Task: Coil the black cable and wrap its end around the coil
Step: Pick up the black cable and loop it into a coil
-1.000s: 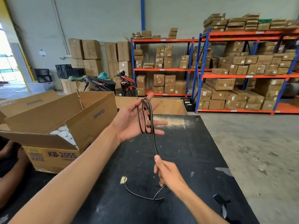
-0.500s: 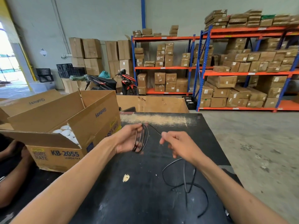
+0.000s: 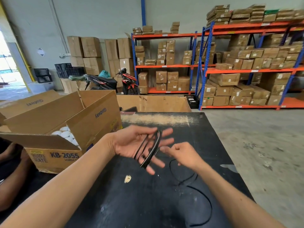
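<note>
My left hand [image 3: 131, 143] is held palm up above the black table [image 3: 148, 203], fingers spread. Several loops of the black cable [image 3: 148, 149] lie across its palm and fingers as a narrow coil. My right hand [image 3: 182, 153] sits just right of the coil, fingers pinched on the cable where it leaves the loops. The loose rest of the cable [image 3: 202, 195] trails from under that hand and curves over the table toward the near right edge.
An open cardboard box [image 3: 54, 153] with white round items stands at the left on the table. Another person's arm [image 3: 11, 178] rests at the far left. A pale scrap [image 3: 127, 179] lies on the tabletop. Behind are another carton, a motorbike and orange shelving with boxes.
My left hand has opened and turned palm up with the coil on it. My right hand has come in close beside the coil, and the loose cable has slid on the table.
</note>
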A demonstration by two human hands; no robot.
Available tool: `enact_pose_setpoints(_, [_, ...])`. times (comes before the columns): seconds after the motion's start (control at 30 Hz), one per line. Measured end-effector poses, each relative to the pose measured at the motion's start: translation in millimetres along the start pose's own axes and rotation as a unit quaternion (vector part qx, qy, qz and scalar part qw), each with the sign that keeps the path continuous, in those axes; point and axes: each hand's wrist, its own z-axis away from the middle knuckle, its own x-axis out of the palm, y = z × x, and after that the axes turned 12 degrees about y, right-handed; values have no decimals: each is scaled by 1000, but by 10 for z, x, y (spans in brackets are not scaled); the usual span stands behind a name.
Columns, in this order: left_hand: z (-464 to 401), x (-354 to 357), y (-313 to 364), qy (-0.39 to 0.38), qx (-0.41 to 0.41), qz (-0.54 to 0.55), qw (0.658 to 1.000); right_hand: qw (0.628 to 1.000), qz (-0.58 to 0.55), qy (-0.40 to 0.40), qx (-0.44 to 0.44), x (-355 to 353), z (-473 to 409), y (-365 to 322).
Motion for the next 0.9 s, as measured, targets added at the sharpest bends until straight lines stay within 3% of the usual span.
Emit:
enact_pose_setpoints(0.1, [-75, -70, -164, 79, -121, -131, 981, 999, 24, -22, -18, -220, -164, -230])
enact_pose_setpoints(0.17, [-137, -82, -223, 175, -131, -168, 961, 1000, 15, -21, -10, -298, -217, -401])
enact_pose_setpoints(0.27, [-193, -189, -233, 307, -33, -103, 946, 999, -32, -24, -6, -269, -167, -536])
enact_pose_setpoints(0.4, [-166, -353, -112, 344, 151, 91, 922, 987, -141, -78, 4, -49, 82, -426])
enact_pose_setpoints(0.53, [-77, -272, 127, 286, 272, 221, 892, 974, -180, -138, 23, 284, 385, -76])
enact_pose_setpoints(0.63, [-37, -88, 204, 189, 259, 187, 929, 985, -101, -137, 26, 399, 450, 132])
enact_pose_setpoints(0.77, [-50, 39, 81, 14, 112, 52, 992, 997, -66, -45, 19, 249, 247, 110])
enact_pose_setpoints(0.83, [-37, 44, -6, -17, 9, -40, 999, 1000, 15, -14, -22, 27, 92, 9])
enact_pose_setpoints(0.9, [-55, 18, -76, 15, -89, -147, 985, 997, 62, -6, -51, -192, -36, -132])
